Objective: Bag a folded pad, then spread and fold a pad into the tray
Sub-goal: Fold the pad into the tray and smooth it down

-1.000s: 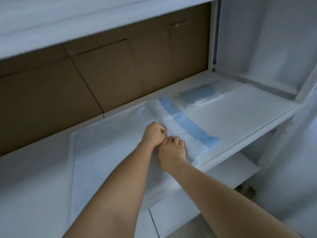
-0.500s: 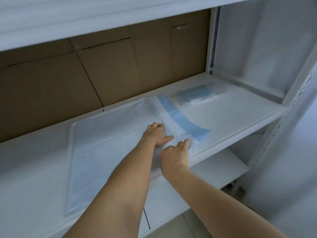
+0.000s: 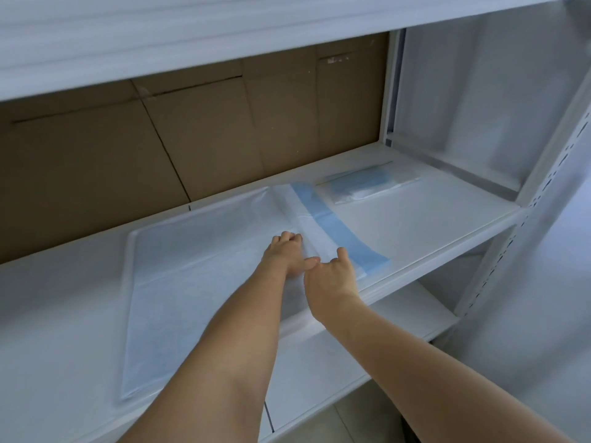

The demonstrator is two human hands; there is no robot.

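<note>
Hands meet over a large thin white disposable pad with a blue border strip (image 3: pixel 198 276), spread flat on the white metal shelf (image 3: pixel 425 225). The left hand (image 3: pixel 286 255) presses the pad with fingers mostly extended, thumb out to the right. The right hand (image 3: pixel 332 273), touching that thumb, curls its fingers on the pad's folded right edge; whether it pinches the sheet cannot be told. A clear plastic bag holding a folded blue pad (image 3: pixel 364 184) lies farther right, near brown cardboard (image 3: pixel 96 174).
</note>
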